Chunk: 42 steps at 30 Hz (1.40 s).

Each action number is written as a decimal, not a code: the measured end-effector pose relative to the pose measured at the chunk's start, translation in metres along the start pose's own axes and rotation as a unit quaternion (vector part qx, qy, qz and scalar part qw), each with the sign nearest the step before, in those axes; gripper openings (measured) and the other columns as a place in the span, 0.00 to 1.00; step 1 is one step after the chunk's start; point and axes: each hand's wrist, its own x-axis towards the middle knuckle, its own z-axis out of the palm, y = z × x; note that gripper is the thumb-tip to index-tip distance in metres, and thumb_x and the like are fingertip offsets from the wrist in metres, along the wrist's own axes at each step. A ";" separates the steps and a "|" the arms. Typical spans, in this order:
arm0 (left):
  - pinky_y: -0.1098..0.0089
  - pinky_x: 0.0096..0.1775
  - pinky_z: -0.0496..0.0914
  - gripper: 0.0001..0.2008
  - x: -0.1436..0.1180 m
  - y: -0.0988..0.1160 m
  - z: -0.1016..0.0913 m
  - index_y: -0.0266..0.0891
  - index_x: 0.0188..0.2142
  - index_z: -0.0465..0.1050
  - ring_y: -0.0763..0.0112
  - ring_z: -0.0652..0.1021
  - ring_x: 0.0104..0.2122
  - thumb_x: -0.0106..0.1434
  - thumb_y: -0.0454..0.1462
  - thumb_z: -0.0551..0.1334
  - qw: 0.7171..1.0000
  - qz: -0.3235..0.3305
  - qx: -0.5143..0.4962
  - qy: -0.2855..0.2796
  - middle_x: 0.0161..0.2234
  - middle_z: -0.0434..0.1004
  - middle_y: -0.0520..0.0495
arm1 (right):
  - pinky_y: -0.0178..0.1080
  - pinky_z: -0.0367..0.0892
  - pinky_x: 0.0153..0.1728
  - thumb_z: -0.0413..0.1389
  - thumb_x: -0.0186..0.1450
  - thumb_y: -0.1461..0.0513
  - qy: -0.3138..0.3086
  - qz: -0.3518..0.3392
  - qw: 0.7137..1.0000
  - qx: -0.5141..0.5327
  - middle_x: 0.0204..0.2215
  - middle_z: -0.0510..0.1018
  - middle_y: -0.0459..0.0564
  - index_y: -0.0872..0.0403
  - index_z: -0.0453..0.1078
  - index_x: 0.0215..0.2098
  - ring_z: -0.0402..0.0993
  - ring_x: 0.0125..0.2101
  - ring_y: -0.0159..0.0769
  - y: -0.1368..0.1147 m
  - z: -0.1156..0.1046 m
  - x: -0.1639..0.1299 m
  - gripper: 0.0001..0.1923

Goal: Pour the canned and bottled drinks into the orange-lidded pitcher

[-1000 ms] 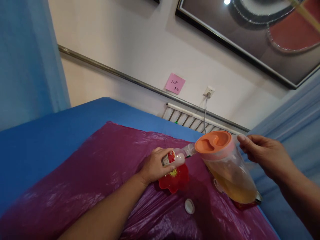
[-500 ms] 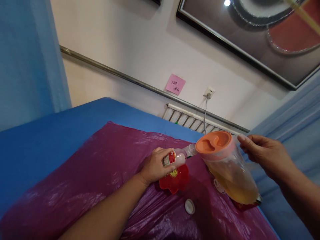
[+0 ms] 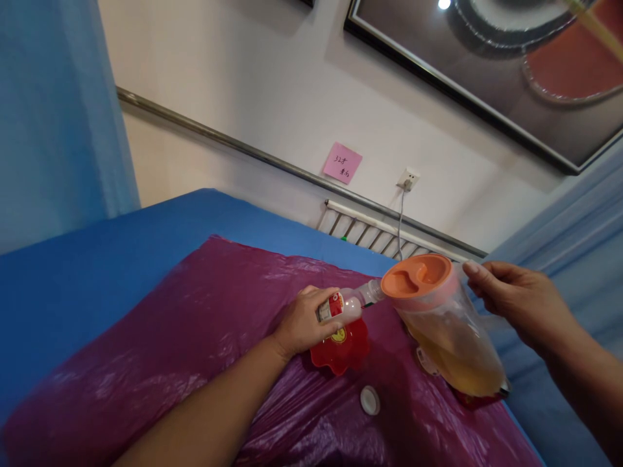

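Things we can't see well

The pink note (image 3: 342,163) has writing too small to read, and the left hand (image 3: 302,322) covers most of the small bottle (image 3: 344,305).

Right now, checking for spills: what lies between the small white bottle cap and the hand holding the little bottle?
Head view: a red flower-shaped dish under the left hand.

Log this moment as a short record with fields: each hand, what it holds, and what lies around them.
left hand: grips a small clear bottle, tilted, mouth at the pitcher's rim
right hand: holds the handle of a clear pitcher, tilted toward the bottle
pitcher contents: amber liquid, orange lid on
under the bottle: red dish
loose: white cap lying on the sheet
surface: purple plastic sheet over blue cloth
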 end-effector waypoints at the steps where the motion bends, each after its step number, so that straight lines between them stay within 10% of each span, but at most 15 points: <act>1: 0.55 0.52 0.72 0.30 0.000 0.000 0.000 0.47 0.57 0.74 0.56 0.77 0.48 0.53 0.35 0.71 1.000 0.000 -0.001 0.000 0.48 0.80 0.47 | 0.36 0.55 0.21 0.62 0.55 0.33 0.000 0.001 1.000 0.003 0.17 0.68 0.45 0.55 0.72 0.21 0.59 0.20 0.30 -0.001 0.000 0.000 0.33; 42: 0.56 0.52 0.73 0.31 0.000 -0.008 0.001 0.47 0.59 0.73 0.57 0.77 0.48 0.55 0.38 0.72 1.000 0.001 0.010 0.002 0.48 0.80 0.46 | 0.34 0.55 0.19 0.61 0.57 0.34 0.002 -0.030 1.000 -0.004 0.16 0.67 0.44 0.53 0.70 0.20 0.59 0.18 0.30 0.002 0.006 0.006 0.32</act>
